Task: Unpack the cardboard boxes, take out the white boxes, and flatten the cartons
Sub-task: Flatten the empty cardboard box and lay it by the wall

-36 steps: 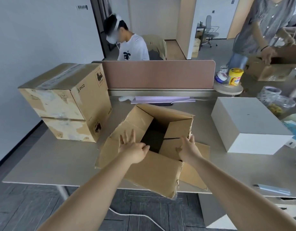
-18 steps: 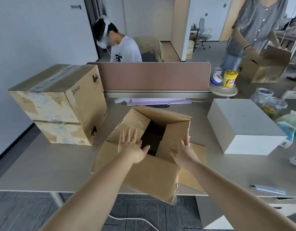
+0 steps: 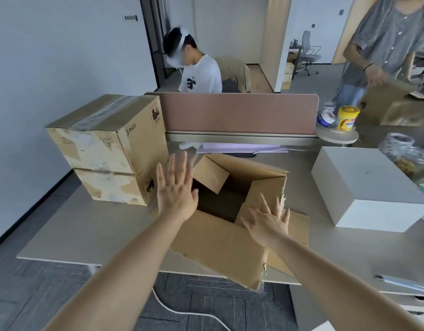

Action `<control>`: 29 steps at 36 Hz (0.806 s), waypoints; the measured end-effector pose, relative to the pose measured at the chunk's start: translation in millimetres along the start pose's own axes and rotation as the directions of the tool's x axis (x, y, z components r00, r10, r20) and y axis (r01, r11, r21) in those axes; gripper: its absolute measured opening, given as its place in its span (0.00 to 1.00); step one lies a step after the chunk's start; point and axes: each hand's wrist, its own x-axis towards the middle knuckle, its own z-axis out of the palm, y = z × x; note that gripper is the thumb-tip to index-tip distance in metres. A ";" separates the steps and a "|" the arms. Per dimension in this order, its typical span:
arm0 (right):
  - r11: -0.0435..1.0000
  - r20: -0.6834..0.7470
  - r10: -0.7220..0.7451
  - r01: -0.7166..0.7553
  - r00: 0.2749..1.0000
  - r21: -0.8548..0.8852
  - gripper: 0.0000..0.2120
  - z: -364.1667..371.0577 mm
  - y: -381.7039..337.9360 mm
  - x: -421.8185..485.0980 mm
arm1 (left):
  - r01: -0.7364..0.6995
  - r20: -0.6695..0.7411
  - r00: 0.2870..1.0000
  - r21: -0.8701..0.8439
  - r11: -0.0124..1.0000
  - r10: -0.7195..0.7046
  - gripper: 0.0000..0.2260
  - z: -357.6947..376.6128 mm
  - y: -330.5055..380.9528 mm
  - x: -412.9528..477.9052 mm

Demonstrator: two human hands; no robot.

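An open-plan office with pale walls and dark grey floor tiles (image 3: 51, 292) holds a long beige desk (image 3: 86, 230), backed by a dusty-pink partition (image 3: 237, 113). At the desk's left end stand 2 sealed cardboard cartons, the upper carton (image 3: 98, 137) stacked squarely on the lower carton (image 3: 110, 187). The upper one carries the brand name "PICO" in grey on its side, above a black handling-mark panel whose small print is too fine to read; torn label patches and clear tape cover both fronts.

In the middle sits the open carton (image 3: 220, 249), flaps up, its near corner hanging over the desk's front edge. To its right, well apart, a plain white box (image 3: 363, 187) rests on the desk.

The wearer's 2 hands are apart, both flat with fingers straight and spread. The left hand (image 3: 176, 189) is raised at the open carton's left rim; whether it touches the cardboard cannot be told. The right hand (image 3: 268, 223) presses on the right-hand flap.

Behind the partition a seated person (image 3: 201, 72) in a white T-shirt wears a headset. At far right a standing person (image 3: 392, 37) in a grey buttoned shirt handles another brown carton (image 3: 397, 106). A yellow tub (image 3: 347, 118) stands on a round shelf, its label blurred. A white cable (image 3: 182, 311) trails across the floor.
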 end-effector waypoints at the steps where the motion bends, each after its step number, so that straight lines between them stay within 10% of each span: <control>1: 1.000 0.011 -0.013 0.013 1.000 0.001 0.25 -0.4 -1.9 -1.2 | 0.030 0.012 0.999 0.016 0.999 -0.030 0.36 0.5 -5.4 2.0; 7: 1.000 0.119 0.005 -0.003 0.993 -0.014 0.29 2.6 -17.0 -2.2 | 0.078 0.249 0.963 0.126 0.989 -0.108 0.34 21.1 -26.5 1.6; 13: 0.997 0.068 -0.015 0.020 0.998 -0.070 0.46 7.3 -27.0 -5.1 | 0.162 0.541 0.840 -0.199 0.967 -0.029 0.38 42.4 -24.5 -3.1; 29: 0.987 0.193 0.079 -0.051 0.978 -0.150 0.43 -3.0 -50.6 29.6 | 0.047 0.667 0.742 0.061 0.997 -0.075 0.44 7.9 -2.2 -10.4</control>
